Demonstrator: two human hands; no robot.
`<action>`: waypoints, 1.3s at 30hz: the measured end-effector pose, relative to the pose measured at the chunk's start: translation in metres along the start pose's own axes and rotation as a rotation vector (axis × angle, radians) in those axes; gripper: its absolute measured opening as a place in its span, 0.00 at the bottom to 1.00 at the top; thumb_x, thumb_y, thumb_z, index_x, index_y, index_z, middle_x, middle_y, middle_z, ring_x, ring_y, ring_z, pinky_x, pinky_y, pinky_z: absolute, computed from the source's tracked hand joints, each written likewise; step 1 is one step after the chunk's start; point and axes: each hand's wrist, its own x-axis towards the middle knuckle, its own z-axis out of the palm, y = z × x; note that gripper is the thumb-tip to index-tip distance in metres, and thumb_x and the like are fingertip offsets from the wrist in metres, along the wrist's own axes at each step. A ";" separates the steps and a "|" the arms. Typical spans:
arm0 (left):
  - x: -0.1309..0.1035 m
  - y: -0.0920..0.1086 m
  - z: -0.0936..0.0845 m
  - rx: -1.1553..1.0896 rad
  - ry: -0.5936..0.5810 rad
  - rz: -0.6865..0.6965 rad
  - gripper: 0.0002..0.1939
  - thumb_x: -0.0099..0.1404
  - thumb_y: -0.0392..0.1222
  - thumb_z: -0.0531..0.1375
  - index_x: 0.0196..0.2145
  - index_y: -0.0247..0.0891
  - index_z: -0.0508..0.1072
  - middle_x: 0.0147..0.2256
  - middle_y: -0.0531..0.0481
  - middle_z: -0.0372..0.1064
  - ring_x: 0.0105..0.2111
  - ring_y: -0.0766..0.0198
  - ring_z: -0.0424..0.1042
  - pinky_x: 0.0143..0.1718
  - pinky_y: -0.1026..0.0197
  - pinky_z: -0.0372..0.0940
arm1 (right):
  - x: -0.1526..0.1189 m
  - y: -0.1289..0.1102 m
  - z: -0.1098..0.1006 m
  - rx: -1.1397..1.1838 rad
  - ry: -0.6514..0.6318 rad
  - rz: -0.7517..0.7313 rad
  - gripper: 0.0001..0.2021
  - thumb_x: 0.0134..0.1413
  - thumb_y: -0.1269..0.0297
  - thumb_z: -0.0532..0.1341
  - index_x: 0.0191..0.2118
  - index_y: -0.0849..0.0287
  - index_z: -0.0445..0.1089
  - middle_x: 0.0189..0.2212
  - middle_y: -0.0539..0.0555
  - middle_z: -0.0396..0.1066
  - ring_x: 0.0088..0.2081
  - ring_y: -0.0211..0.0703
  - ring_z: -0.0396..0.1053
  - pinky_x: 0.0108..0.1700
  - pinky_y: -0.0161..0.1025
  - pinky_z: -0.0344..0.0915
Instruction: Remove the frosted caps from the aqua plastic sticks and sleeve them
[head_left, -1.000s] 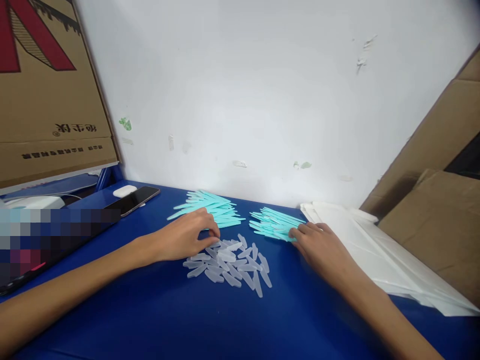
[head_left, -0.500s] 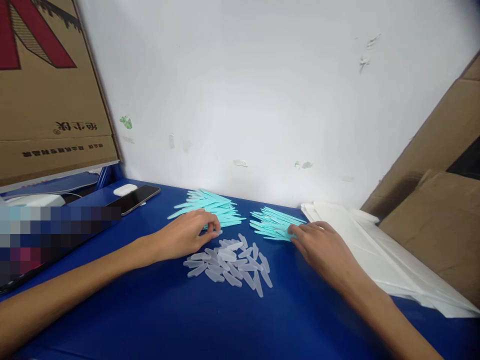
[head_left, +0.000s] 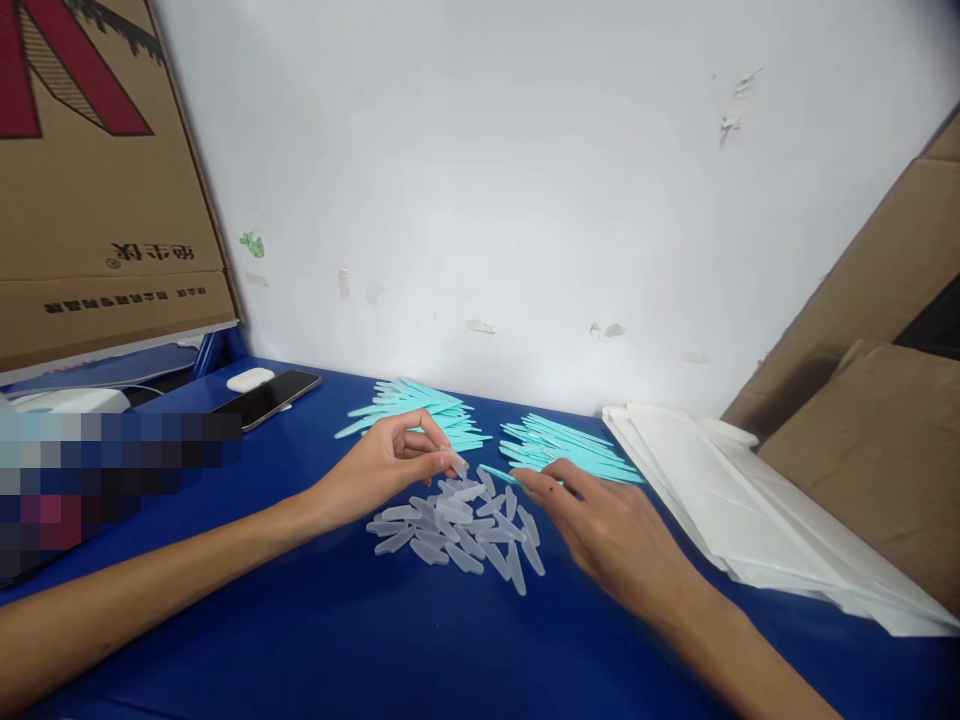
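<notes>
My left hand (head_left: 401, 455) pinches a small translucent plastic cap (head_left: 460, 467) between thumb and fingertips. Across from it, my right hand (head_left: 592, 510) grips a thin turquoise stick (head_left: 496, 474), whose tip points at the cap with a small gap between. Below both hands lies a loose pile of translucent caps (head_left: 457, 525). Behind the left hand sits a heap of turquoise sticks (head_left: 420, 405), some with pale ends at the left. A second bundle of turquoise sticks (head_left: 555, 440) lies just beyond my right hand.
White plastic bags or sheets (head_left: 705, 500) lie at the right, beside leaning cardboard (head_left: 870, 440). A phone (head_left: 277, 398) and a white earbud case (head_left: 250, 379) rest at the left of the blue table (head_left: 375, 650). A large carton (head_left: 97, 200) stands at left; a white wall (head_left: 480, 200) closes the back.
My right hand has come leftward from the right bundle, now with a turquoise stick in its fingers. The left hand has shifted slightly right with its cap, so the hands are closer.
</notes>
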 end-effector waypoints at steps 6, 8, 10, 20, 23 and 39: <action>0.001 -0.005 0.002 -0.132 -0.050 0.008 0.14 0.66 0.50 0.67 0.36 0.39 0.69 0.39 0.45 0.81 0.37 0.62 0.77 0.36 0.61 0.68 | -0.001 -0.009 0.003 0.148 -0.018 0.017 0.21 0.66 0.78 0.52 0.61 0.54 0.62 0.39 0.50 0.72 0.26 0.38 0.67 0.24 0.38 0.54; 0.001 -0.007 0.002 -0.171 -0.072 0.016 0.14 0.66 0.49 0.67 0.36 0.39 0.69 0.39 0.44 0.81 0.39 0.61 0.78 0.36 0.62 0.67 | -0.001 -0.010 0.004 0.177 -0.008 0.032 0.19 0.68 0.75 0.52 0.61 0.54 0.62 0.38 0.50 0.72 0.25 0.38 0.66 0.23 0.37 0.54; 0.001 -0.008 0.001 -0.200 -0.086 0.013 0.13 0.67 0.49 0.67 0.36 0.39 0.69 0.39 0.44 0.81 0.40 0.61 0.78 0.36 0.62 0.68 | -0.001 -0.010 0.005 0.199 0.003 0.047 0.18 0.70 0.73 0.51 0.61 0.54 0.63 0.38 0.50 0.72 0.24 0.37 0.65 0.23 0.37 0.54; -0.002 -0.005 0.006 -0.232 -0.062 0.011 0.15 0.67 0.50 0.67 0.36 0.38 0.67 0.39 0.41 0.81 0.40 0.58 0.79 0.33 0.63 0.67 | -0.003 -0.010 0.005 0.257 -0.001 0.044 0.18 0.71 0.71 0.52 0.63 0.55 0.61 0.38 0.51 0.72 0.25 0.37 0.65 0.24 0.38 0.56; -0.001 -0.003 0.007 -0.236 -0.050 0.019 0.15 0.67 0.49 0.67 0.36 0.37 0.67 0.43 0.40 0.80 0.42 0.56 0.80 0.30 0.64 0.67 | -0.004 -0.011 0.007 0.245 0.003 0.031 0.19 0.72 0.71 0.52 0.64 0.55 0.60 0.40 0.52 0.72 0.27 0.38 0.67 0.25 0.38 0.57; -0.010 -0.013 0.018 -0.131 -0.135 0.029 0.13 0.61 0.45 0.71 0.31 0.36 0.73 0.35 0.44 0.81 0.27 0.65 0.75 0.25 0.66 0.64 | 0.000 -0.021 0.003 0.382 0.052 -0.046 0.11 0.70 0.76 0.52 0.51 0.55 0.64 0.31 0.47 0.70 0.24 0.35 0.64 0.25 0.36 0.51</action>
